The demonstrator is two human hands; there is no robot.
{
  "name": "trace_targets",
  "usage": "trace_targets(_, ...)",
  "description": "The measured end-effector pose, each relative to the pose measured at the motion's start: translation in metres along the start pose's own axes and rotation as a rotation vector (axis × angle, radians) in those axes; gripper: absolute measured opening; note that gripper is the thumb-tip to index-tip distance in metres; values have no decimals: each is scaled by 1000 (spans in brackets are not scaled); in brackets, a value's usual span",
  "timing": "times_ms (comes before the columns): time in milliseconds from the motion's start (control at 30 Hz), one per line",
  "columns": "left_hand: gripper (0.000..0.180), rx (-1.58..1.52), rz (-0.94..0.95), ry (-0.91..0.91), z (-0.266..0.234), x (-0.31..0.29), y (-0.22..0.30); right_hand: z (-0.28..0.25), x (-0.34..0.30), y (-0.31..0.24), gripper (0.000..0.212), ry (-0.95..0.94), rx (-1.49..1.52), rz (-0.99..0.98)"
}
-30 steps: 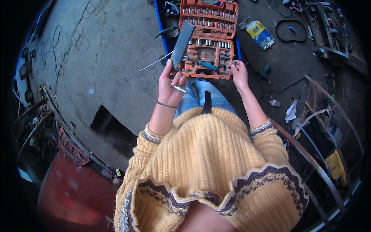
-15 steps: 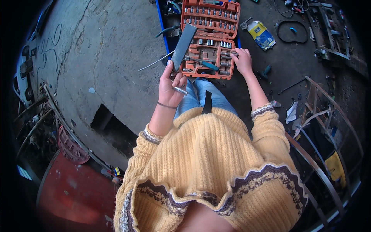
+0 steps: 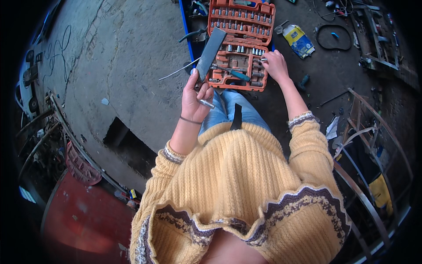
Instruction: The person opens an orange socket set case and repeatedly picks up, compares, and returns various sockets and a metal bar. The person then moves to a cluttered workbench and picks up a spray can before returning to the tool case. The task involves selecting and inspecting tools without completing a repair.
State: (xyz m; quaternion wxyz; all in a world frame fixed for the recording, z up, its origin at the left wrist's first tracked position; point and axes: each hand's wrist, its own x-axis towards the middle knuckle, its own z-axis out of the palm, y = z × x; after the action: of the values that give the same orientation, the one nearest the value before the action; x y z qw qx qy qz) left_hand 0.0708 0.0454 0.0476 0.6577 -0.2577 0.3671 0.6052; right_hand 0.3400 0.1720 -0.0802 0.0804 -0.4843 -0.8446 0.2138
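My left hand (image 3: 196, 97) is closed around a flat grey metal bar (image 3: 212, 49), which slants up across the left side of an orange socket case (image 3: 249, 88). A small metal cylinder, like a socket or extension (image 3: 206, 104), sticks out beneath the same hand's fingers. Over the case's right edge, my right hand (image 3: 276, 66) pinches a short shiny socket (image 3: 263, 60) at its fingertips. The case lies open, with rows of sockets and bits in its lid. A screwdriver with a teal handle (image 3: 239, 75) rests across its lower half.
A blue-edged tray (image 3: 190, 48) with pliers (image 3: 191, 35) sits under and beside the case. To the right are a yellow-and-blue packet (image 3: 298, 40), a black belt loop (image 3: 333, 37) and metal frames (image 3: 365, 193). A dark rectangular opening (image 3: 129, 147) and a red panel (image 3: 88, 215) lie left.
My right hand has shifted slightly away from me over the case, its fingertips still together on the socket. The left hand and the bar hold nearly the same place.
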Motion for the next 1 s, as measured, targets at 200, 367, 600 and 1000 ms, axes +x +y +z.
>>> trace_targets(200,32,5,-12,5,3,0,0,-1,0,-8,14,27,-12,53)
trace_targets(367,31,6,-11,9,4,1,0,0,-6,-15,15,19,47,3)
trace_targets(600,30,-16,-25,11,4,2,1,7,-16,-13,18,32,149,2)
trace_targets(1000,28,-23,-30,5,3,2,0,1,-41,-5,14,308,500,326)
